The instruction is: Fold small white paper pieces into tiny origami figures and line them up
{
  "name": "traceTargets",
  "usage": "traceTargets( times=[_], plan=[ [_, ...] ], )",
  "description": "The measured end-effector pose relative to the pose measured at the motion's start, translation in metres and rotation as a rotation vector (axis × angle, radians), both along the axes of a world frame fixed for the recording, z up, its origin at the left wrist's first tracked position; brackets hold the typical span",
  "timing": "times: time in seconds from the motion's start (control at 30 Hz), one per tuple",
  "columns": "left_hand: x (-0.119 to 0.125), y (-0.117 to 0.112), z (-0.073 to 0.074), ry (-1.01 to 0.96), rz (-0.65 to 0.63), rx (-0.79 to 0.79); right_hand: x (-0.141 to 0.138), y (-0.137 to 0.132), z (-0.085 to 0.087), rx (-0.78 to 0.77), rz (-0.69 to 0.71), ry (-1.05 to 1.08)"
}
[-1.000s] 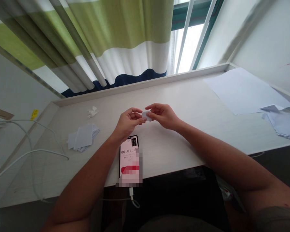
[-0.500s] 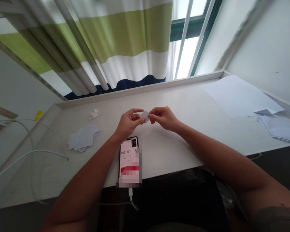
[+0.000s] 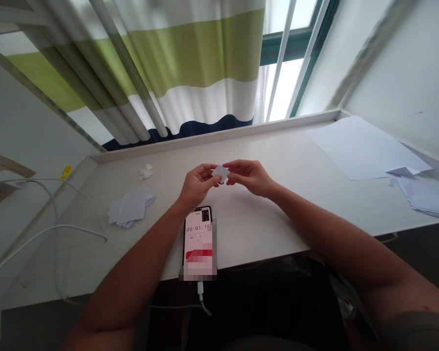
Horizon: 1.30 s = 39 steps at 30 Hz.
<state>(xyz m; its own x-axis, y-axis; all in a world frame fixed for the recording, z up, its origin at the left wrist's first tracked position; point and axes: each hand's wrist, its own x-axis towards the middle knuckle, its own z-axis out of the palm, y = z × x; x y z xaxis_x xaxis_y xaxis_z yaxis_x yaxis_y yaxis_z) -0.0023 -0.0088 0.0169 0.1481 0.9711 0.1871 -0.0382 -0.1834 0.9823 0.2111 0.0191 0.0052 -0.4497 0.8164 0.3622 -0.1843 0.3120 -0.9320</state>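
A small folded piece of white paper is held over the desk, its corners pointing up and sideways like a diamond. My left hand pinches its left side, thumb in front and fingers behind. My right hand has its thumb and fingertips on the right corner of the same paper; the fingertips behind the paper are partly hidden. Just below my left hand, a phone with a running timer on its screen lies on the desk.
The white desk carries a stack of small paper pieces and a crumpled tissue at left. Large paper sheets and a folded paper pile lie at right. White cables loop at far left.
The paper has turned a little, showing a wider diamond face. My right fingers have spread along its right side, the index finger now at its upper edge. The view has shifted slightly.
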Motion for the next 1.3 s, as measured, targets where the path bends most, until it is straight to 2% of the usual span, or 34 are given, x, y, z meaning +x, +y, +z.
traceTargets(
  times=[0.33, 0.6, 0.8, 1.07, 1.3],
  plan=[
    [-0.0018, 0.0008, -0.0031, 0.017, -0.041, 0.021, -0.0023, -0.0012, -0.0017, 0.024, -0.016, -0.038],
    [-0.0001, 0.0014, -0.001, -0.054, -0.027, -0.009, -0.0009, -0.0005, -0.0034, 0.095, -0.059, -0.101],
    [-0.0001, 0.0008, -0.0017, -0.031, -0.028, -0.008, -0.0019, -0.001, -0.0021, 0.111, -0.079, -0.125],
    [-0.0005, 0.0005, 0.0005, -0.073, -0.037, -0.108, 0.0019, -0.0028, -0.0005, 0.303, -0.073, -0.265],
    [-0.0016, 0.0003, -0.0007, -0.052, -0.04, -0.107, 0.0031, -0.003, 0.0004, 0.322, -0.058, -0.301]
  ],
)
